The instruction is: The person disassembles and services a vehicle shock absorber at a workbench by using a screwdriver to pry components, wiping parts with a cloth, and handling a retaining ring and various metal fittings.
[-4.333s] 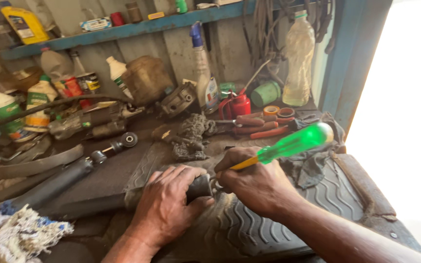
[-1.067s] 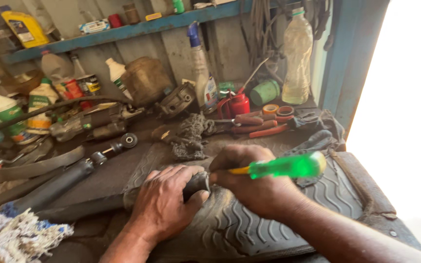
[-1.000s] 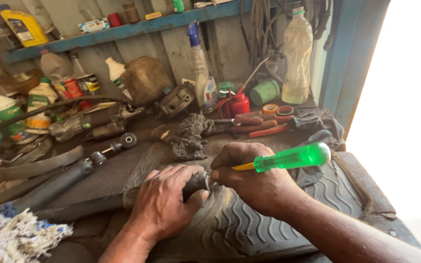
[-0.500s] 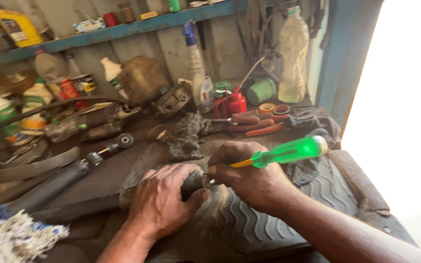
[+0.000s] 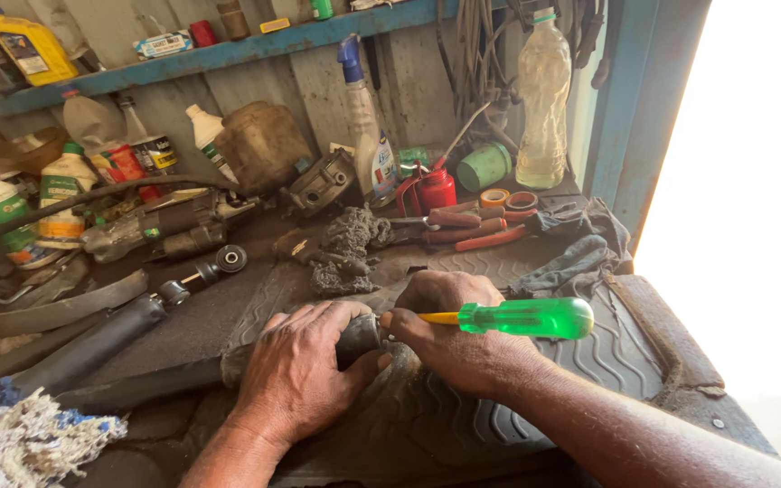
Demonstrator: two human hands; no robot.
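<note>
Hands (image 5: 381, 357) mid-bench, screwdriver (image 5: 522, 318) near right edge, clutter behind

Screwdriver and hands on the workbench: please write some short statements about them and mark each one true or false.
1. The right hand holds a screwdriver with a green handle. True.
2. The left hand lies flat on a white rag. False: it wraps a dark tube on the rubber mat.
3. The screwdriver handle points to the right side of the picture. True.
4. The red oil can stands right beside the left hand. False: it stands at the back of the bench, near the spray bottle.
5. Both hands are bare. True.
</note>
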